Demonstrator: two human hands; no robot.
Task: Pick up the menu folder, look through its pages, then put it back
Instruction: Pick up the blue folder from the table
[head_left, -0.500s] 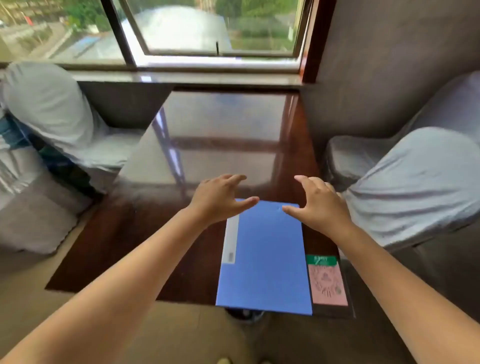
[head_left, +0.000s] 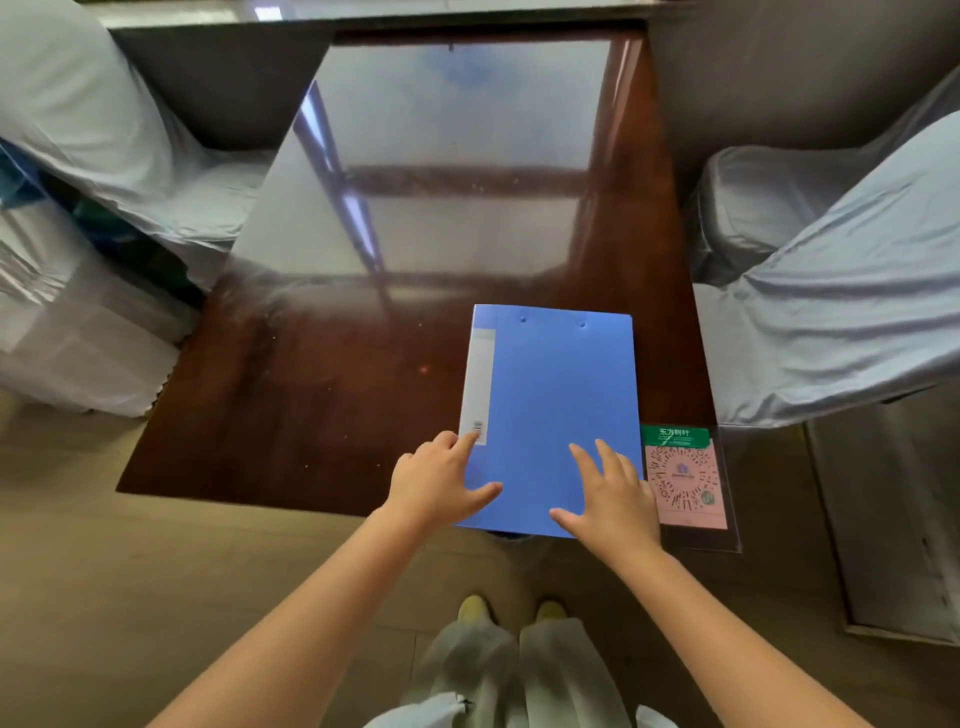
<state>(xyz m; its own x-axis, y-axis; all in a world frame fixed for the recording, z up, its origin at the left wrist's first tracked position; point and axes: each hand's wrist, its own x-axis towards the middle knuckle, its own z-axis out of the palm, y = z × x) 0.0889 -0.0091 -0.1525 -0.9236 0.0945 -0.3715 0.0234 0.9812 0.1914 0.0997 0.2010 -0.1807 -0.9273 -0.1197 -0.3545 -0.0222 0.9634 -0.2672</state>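
Most of the view is taken up by a dark glossy table, with window light mirrored all over its top, and it's flanked by chairs draped in pale covers, one on the left and one on the right. A blue folder is laid flat and closed near the table's front right corner, its near edge poking a bit past the table edge, with a grey label strip down its left side and two small holes seen near the far edge. Just beside it on the right, a clear card stand with a pink QR card under a green header is lying on the table. The left hand is spread open at the folder's near-left corner, index finger laid by the label strip, thumb across the cover. The right hand is also open, fingers splayed on the near-right part of the cover. Nothing is gripped yet, so the folder hasn't been lifted. Pale trousers and yellowish shoes can be made out below.
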